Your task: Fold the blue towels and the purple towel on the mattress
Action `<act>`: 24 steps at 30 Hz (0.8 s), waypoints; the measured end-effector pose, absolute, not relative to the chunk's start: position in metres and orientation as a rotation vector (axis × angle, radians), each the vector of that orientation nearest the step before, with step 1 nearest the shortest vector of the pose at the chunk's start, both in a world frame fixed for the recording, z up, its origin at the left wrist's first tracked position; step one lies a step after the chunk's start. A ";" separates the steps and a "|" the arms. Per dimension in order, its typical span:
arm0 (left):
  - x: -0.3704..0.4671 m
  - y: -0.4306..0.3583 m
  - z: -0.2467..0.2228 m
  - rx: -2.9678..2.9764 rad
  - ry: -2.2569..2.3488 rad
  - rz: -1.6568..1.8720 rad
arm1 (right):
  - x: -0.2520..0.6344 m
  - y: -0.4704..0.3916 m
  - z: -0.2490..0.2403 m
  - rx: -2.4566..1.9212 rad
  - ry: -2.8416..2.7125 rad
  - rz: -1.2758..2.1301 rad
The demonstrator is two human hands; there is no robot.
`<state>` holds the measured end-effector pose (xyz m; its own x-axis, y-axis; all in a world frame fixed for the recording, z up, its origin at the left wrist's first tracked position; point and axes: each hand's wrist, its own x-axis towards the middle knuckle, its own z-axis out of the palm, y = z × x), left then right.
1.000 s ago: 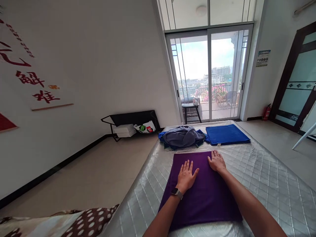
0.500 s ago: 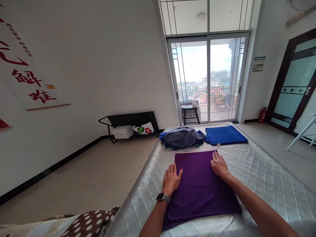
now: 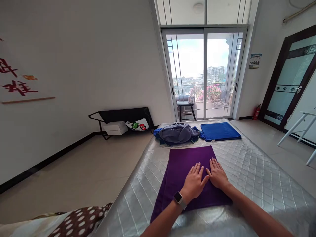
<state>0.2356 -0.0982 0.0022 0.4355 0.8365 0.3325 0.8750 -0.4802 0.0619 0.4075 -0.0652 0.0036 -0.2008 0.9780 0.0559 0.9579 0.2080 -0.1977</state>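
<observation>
A folded purple cloth point(image 3: 182, 161) lies flat on the silvery quilted mattress point(image 3: 249, 168), its lower layer showing past the left edge. My left hand point(image 3: 194, 180), with a watch on the wrist, rests palm down on the middle of the cloth, fingers stretched out. Beside it, my right hand point(image 3: 217, 173) lies flat near the cloth's right edge, also open. The two thumbs nearly meet. Neither hand grips anything. Parts of the cloth are hidden under the hands and left forearm.
Beyond the cloth are a crumpled grey-and-blue heap of fabric point(image 3: 179, 133) and a folded blue cloth point(image 3: 219, 131). A black rack point(image 3: 123, 115) stands by the left wall. A polka-dot blanket point(image 3: 79, 222) is at lower left, and a white-legged stool point(image 3: 292, 128) at right.
My left hand has moved right from the cloth's left edge to its middle, next to my right hand. My right hand has slid slightly nearer me. The view has turned a little.
</observation>
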 end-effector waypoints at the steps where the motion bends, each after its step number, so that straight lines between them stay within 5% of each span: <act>1: 0.249 -0.103 0.001 -2.607 -1.507 -0.489 | 0.408 -0.064 0.001 -1.849 -2.315 0.154; 5: 0.253 -0.114 -0.005 -2.686 -1.577 -0.413 | 0.409 -0.064 0.000 -1.841 -2.311 0.139; 14: 0.111 -0.155 -0.035 -2.261 -2.129 -0.175 | 0.402 -0.071 0.019 -1.929 -2.286 0.225; 24: 0.085 -0.170 -0.054 -2.189 -2.031 -0.292 | 0.414 -0.111 0.015 -1.895 -2.353 0.190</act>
<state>0.0848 -0.1696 -0.0543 0.0689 0.9692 0.2365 0.9966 -0.0778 0.0285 0.4142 -0.1114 0.0155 -0.2126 0.9771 0.0105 0.9628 0.2113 -0.1685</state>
